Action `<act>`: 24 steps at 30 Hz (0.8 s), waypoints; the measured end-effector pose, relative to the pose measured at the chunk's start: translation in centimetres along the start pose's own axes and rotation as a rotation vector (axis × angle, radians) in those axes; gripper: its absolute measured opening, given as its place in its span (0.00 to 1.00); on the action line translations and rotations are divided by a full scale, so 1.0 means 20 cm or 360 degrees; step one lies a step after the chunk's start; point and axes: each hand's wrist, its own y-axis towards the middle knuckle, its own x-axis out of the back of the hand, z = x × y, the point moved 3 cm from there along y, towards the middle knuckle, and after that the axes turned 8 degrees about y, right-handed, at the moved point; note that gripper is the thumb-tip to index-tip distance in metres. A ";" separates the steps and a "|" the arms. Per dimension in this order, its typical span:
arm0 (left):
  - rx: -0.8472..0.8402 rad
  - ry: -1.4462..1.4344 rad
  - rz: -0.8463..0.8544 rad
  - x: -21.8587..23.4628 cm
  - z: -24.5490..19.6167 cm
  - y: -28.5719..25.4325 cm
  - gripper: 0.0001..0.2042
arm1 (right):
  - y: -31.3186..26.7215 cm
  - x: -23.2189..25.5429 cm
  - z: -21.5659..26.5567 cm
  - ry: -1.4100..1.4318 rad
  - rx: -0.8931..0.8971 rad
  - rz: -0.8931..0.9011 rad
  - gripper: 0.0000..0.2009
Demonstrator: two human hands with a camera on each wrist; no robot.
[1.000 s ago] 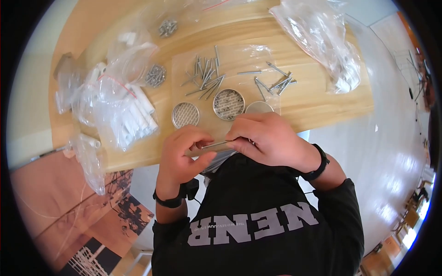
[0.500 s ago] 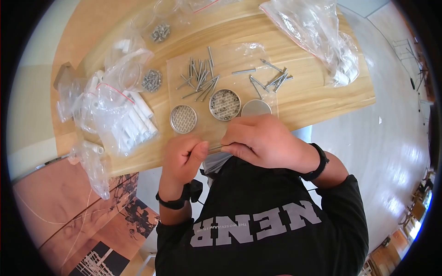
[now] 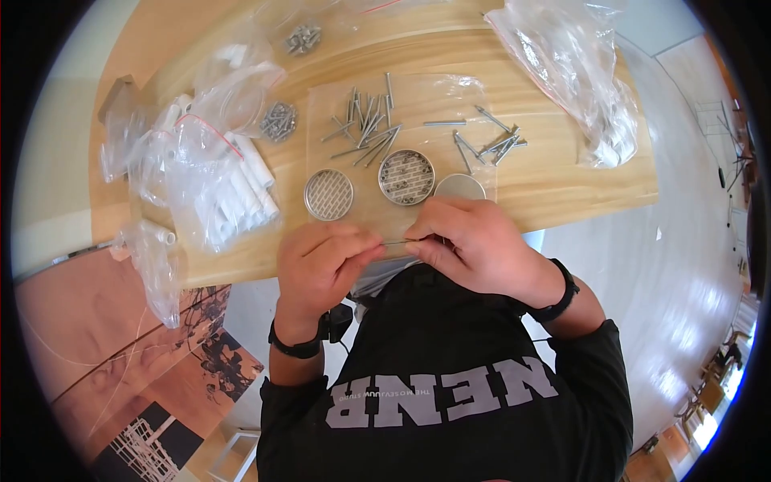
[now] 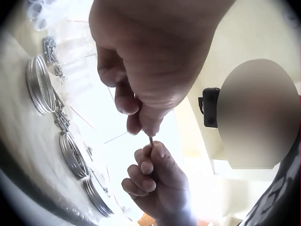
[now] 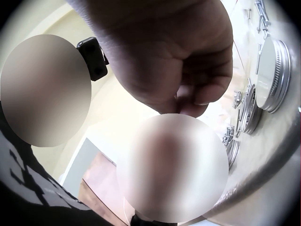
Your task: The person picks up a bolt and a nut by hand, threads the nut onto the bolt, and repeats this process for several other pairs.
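In front of the torso, the left hand (image 3: 323,265) and the right hand (image 3: 478,247) meet fingertip to fingertip over the table's near edge. Between them runs a thin metal screw (image 3: 394,242); each hand pinches one end with thumb and forefinger, so only its short middle shows. In the left wrist view the screw (image 4: 151,140) appears as a small bright stub between both sets of fingertips. Just beyond the hands lie three round metal lids: a left one (image 3: 328,194), a middle one (image 3: 406,177) holding small dark nuts, and a right one (image 3: 460,187) partly behind the right hand.
Long screws lie in a left pile (image 3: 365,132) and a right group (image 3: 499,145) on a clear plastic sheet (image 3: 450,92). Bags of white tubes (image 3: 241,193) cover the table's left side. Short metal fasteners (image 3: 279,121) sit nearby; another plastic bag (image 3: 562,72) lies at right.
The left hand had its fingers apart around the screw's left end, then closed in; now its thumb and fingertips pinch that end. The right hand keeps its pinch. The head view has shifted slightly.
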 end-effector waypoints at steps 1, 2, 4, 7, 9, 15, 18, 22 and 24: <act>0.0107 0.0024 0.0098 0.01 0.00 0.00 0.05 | 0.00 0.00 0.01 0.0002 0.0001 0.0011 0.06; 0.0216 0.0047 0.0196 0.01 0.00 0.00 0.04 | 0.00 0.00 0.02 -0.0005 0.0015 0.0025 0.06; 0.0319 -0.0017 0.0196 -0.01 0.00 -0.02 0.05 | 0.01 -0.01 0.03 -0.0009 0.0027 0.0051 0.06; 0.0535 -0.0205 0.0367 0.00 0.04 -0.02 0.05 | 0.01 -0.01 0.04 -0.0076 0.0074 0.0020 0.07; 0.0672 -0.0322 0.0519 0.00 0.06 -0.04 0.05 | 0.01 -0.01 0.03 -0.0122 0.0088 0.0030 0.07; 0.0455 -0.0442 0.0190 -0.02 0.03 0.01 0.07 | 0.01 0.03 0.02 0.0006 -0.0089 0.0025 0.06; 0.0068 -0.0165 0.0043 -0.01 0.04 0.00 0.08 | 0.01 0.03 0.02 -0.0024 -0.0116 0.0065 0.06; 0.0090 -0.0005 0.0157 0.01 0.02 -0.01 0.05 | 0.01 0.01 0.03 -0.0057 -0.0098 0.0105 0.06; 0.0210 0.0024 0.0199 0.01 0.02 -0.02 0.05 | 0.01 0.01 0.02 -0.0042 -0.0101 0.0089 0.06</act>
